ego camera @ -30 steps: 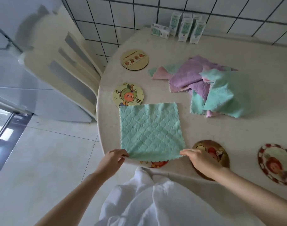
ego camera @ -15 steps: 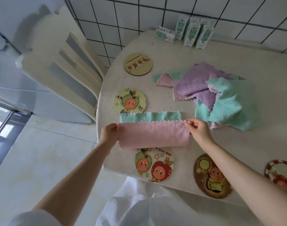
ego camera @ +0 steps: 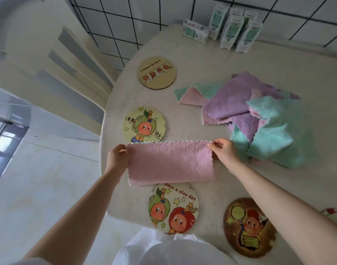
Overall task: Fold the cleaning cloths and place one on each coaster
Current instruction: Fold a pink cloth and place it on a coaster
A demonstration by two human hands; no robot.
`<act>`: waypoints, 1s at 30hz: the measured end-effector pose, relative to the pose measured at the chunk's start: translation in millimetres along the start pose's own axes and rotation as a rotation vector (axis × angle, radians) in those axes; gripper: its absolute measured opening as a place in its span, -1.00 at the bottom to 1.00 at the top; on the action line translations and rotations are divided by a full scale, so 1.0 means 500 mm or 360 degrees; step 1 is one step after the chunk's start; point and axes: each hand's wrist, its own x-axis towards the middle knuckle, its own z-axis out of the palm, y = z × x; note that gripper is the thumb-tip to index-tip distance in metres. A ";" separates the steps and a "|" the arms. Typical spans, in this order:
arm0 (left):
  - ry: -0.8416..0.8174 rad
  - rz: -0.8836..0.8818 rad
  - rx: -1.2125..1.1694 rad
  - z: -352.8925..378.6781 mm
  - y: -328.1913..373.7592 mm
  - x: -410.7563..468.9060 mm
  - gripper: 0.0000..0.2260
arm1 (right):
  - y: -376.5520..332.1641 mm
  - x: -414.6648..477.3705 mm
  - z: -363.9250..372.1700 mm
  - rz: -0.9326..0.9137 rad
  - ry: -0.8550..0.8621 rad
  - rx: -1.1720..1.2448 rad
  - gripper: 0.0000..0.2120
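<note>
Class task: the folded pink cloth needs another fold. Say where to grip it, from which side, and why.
I would pinch both corners of the right short end, coming from the right. The pink cloth lies flat as a wide strip, its layers' scalloped edges meeting along the far side; the right hand pinches that far right corner.

Four o'clock: red-rimmed coaster (ego camera: 334,212) chopped by the frame edge, just a sliver. Left hand (ego camera: 117,159), fingers out of sight behind the pink cloth (ego camera: 171,163), whose teal side is hidden, only a scalloped rim peeking on top. Two o'clock, cloth pile (ego camera: 259,115): lower layers buried. One o'clock, print on the cartons (ego camera: 230,33): too small to read. Ten o'clock, chair (ego camera: 49,77): blurred.
</note>
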 end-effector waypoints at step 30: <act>-0.0505 0.1454 0.1483 0.133 -0.124 -0.216 -0.37 | 0.067 -0.258 0.093 -0.1316 -0.0429 -0.1422 -0.25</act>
